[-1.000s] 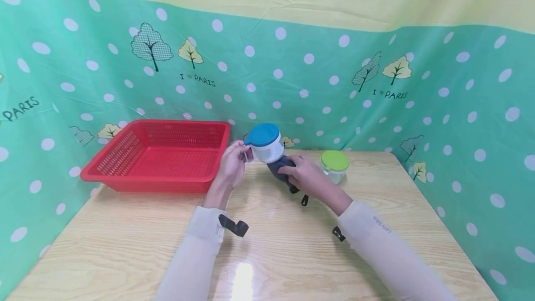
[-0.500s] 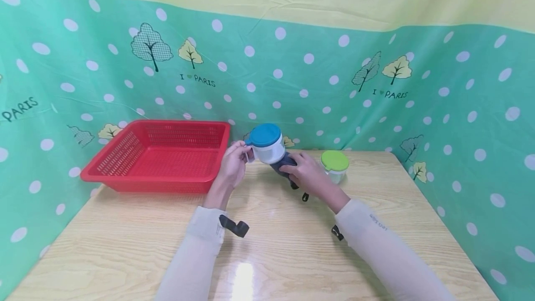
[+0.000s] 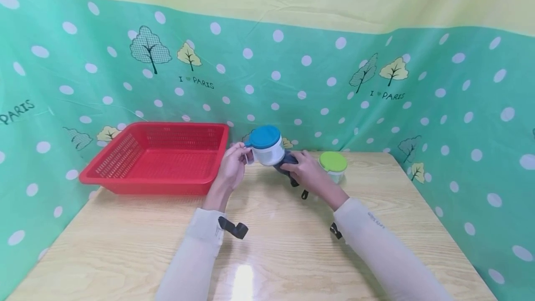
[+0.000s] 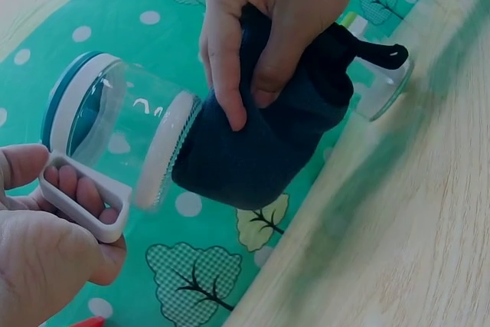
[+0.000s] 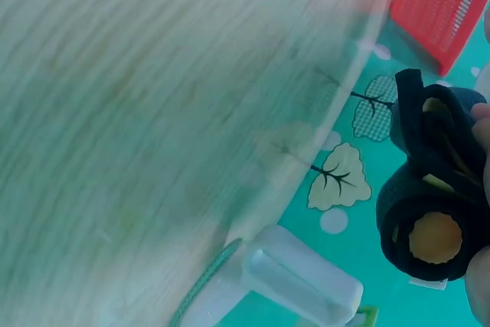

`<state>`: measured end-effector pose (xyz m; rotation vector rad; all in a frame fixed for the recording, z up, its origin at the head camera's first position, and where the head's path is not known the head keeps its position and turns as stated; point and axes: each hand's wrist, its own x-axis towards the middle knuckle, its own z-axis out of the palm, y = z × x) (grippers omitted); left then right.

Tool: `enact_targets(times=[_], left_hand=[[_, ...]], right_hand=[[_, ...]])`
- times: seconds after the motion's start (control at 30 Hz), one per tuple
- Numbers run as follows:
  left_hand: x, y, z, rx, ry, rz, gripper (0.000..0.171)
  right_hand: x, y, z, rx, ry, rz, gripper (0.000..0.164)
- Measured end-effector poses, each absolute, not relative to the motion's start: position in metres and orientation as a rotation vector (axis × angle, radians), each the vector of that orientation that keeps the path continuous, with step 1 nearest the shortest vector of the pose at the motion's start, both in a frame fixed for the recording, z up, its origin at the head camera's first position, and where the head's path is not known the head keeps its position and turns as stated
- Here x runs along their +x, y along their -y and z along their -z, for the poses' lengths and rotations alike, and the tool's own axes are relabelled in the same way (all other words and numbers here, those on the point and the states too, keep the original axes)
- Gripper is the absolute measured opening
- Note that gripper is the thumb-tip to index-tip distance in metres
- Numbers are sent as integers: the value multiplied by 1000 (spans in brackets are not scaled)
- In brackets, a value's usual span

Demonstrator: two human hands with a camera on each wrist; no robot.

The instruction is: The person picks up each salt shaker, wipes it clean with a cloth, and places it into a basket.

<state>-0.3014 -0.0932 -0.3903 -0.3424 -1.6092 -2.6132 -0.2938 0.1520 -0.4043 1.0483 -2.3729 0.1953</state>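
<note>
The dark cloth (image 4: 230,166) is now sitting slightly higher, closer in against the base (image 4: 164,151) of the blue-lidded jar (image 3: 269,154), so the work seems to be centring there. Mid-frame, the right hand (image 3: 311,171) is gripping the cloth; the left hand (image 3: 231,166) is holding the jar's handle (image 4: 109,229). Its lid (image 3: 265,137) is facing up, the long axis slanting from upper left toward lower right.

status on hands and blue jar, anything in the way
Left hand grips jar by handle; right hand grips dark cloth at jar's base. Jar tilted, lid on. Nothing seen blocking; green jar near right hand.
</note>
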Motion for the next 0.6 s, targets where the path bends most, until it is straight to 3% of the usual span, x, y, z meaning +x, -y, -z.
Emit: enact_targets(times=[0.3, 0.6], left_hand=[[-303, 92, 392, -297, 1554, 2617, 23], [-302, 94, 392, -335, 1614, 2604, 23]], right_hand=[[-280, -140, 408, 1143, 2404, -218, 32], [-297, -152, 408, 935, 2478, -308, 31]])
